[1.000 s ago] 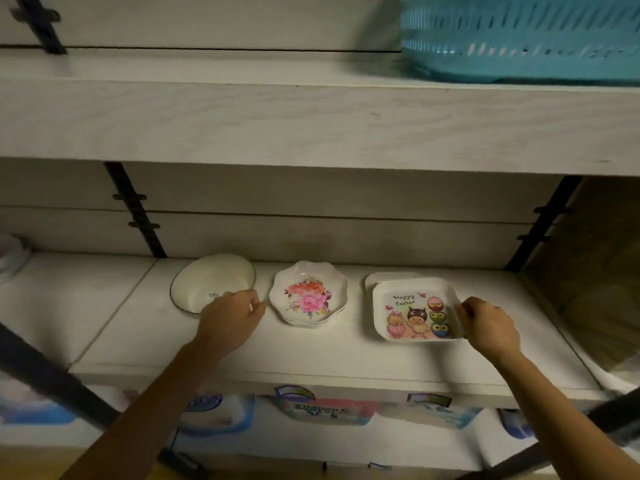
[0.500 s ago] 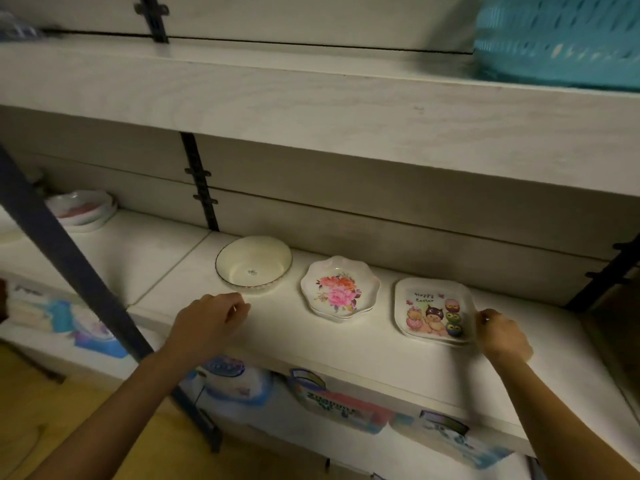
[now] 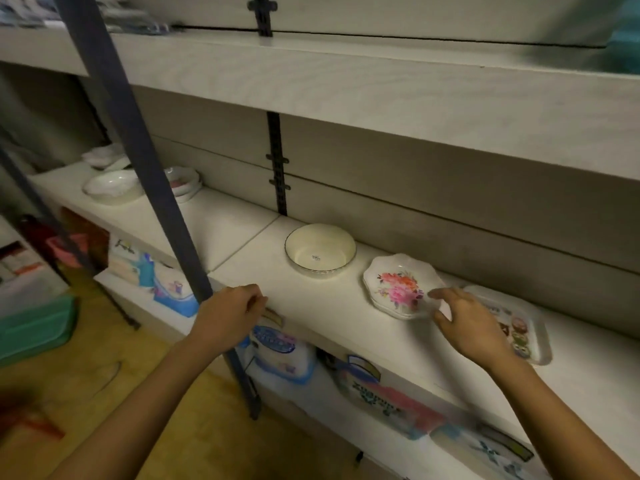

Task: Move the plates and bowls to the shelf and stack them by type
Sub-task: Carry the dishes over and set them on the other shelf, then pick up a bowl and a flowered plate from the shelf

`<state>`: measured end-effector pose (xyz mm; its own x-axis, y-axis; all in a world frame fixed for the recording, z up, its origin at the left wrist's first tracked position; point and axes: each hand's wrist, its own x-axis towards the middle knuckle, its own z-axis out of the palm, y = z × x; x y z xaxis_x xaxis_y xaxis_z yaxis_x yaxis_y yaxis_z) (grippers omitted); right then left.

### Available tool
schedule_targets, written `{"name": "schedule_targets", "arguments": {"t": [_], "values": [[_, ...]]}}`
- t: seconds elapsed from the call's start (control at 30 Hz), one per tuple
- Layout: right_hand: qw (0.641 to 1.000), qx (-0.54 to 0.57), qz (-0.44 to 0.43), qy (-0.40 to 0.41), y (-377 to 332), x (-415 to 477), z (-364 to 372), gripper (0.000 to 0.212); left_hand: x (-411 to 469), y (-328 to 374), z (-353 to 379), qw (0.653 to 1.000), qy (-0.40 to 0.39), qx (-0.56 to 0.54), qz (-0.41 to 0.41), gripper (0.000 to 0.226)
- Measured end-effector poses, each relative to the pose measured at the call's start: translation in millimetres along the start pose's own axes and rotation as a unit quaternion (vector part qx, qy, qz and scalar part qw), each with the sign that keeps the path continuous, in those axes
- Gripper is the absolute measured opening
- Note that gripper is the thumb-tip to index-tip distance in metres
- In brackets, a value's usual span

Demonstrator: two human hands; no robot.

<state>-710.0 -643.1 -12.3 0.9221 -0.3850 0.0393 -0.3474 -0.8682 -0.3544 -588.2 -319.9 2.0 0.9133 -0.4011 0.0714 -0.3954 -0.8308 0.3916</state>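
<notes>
A cream bowl (image 3: 320, 251) with a dark rim stands on the white shelf (image 3: 311, 299). To its right lies a scalloped flower plate (image 3: 398, 285), then a square cartoon plate (image 3: 519, 327). My left hand (image 3: 228, 317) hovers empty at the shelf's front edge, fingers loosely curled. My right hand (image 3: 467, 323) hangs over the gap between the two plates, fingers spread, holding nothing, and hides part of the square plate. Further dishes (image 3: 110, 185) and a stack of floral plates (image 3: 183, 180) sit at the shelf's far left.
A dark slanted frame bar (image 3: 145, 161) crosses in front of the shelf at the left. An upper shelf board (image 3: 381, 84) overhangs closely. Packaged goods (image 3: 277, 348) fill the shelf below. A teal bin (image 3: 34, 330) stands on the wooden floor at the left.
The view has swung left, revealing dishes at the far left. My right hand let go of the square plate and moved left. My left hand drew back to the shelf edge.
</notes>
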Motion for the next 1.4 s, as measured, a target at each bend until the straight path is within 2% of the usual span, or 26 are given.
{"name": "schedule_targets", "arguments": {"t": [0.27, 0.53, 0.63, 0.97, 1.4], "values": [[0.993, -0.002, -0.11, -0.033, -95, 9, 17, 0.035, -24, -69, -25, 0.997, 0.045, -0.001, -0.061, 0.024], [0.985, -0.004, -0.17, -0.038, -214, 15, 46, 0.033, -36, -164, -73, 0.997, 0.052, 0.02, -0.057, 0.017], [0.984, 0.008, -0.175, -0.041, -264, 14, 67, 0.033, -40, -209, -95, 0.995, 0.067, 0.042, -0.06, 0.024], [0.974, 0.038, -0.215, -0.066, -413, 16, 122, 0.033, -40, -326, -149, 0.995, 0.069, 0.036, -0.066, 0.024], [0.966, 0.055, -0.237, -0.086, -524, 106, 177, 0.034, 12, -424, -176, 0.994, 0.058, 0.035, -0.082, 0.009]]}}
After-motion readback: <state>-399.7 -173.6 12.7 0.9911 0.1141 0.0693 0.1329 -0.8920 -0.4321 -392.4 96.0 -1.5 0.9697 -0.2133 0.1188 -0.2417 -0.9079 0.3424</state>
